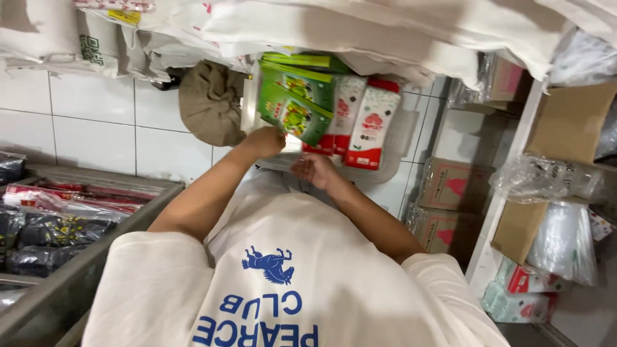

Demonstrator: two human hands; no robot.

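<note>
Left hand [267, 141]: fingers curled against the lower edge of a green packet [294, 117], the front one of a leaning stack; whether they pinch it or only touch it cannot be told.
Right hand [313, 168]: palm up, fingers loosely spread, holding nothing, just below the stack.
Adjacent: red-and-white packets [369, 125], standing upright to the right in the same clear bin [403, 138]; brown cloth bag [209, 103] hanging to the left.
Step, as judged: taking hold of the front packet. Lifting it free calls for a firm pinch, with the open palm in support underneath.
</note>
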